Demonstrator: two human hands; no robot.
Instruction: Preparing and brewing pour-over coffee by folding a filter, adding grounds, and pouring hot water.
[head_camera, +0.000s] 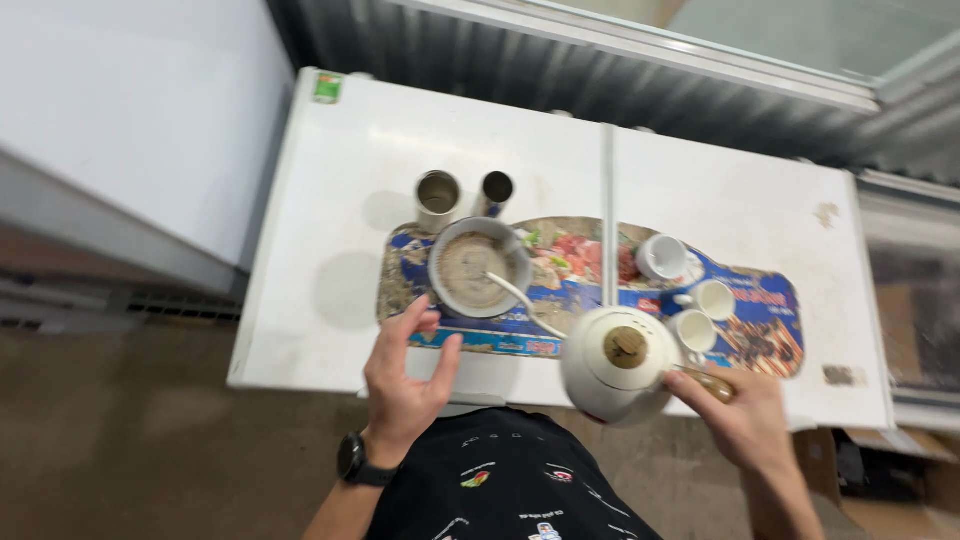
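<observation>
My right hand has its grip closed around the brown handle of the white teapot, which I hold over the near edge of the white surface, its lid knob facing up at me. The handle runs out to the right of the pot body, so the pot lies to the left of my grip. Three small white cups stand just beyond the pot, on the right part of the printed tray. My left hand hovers with a wide, empty grip at the near edge, just short of the bowl with its white spoon. It is the nearer hand to that bowl. Two metal tins stand behind the bowl.
</observation>
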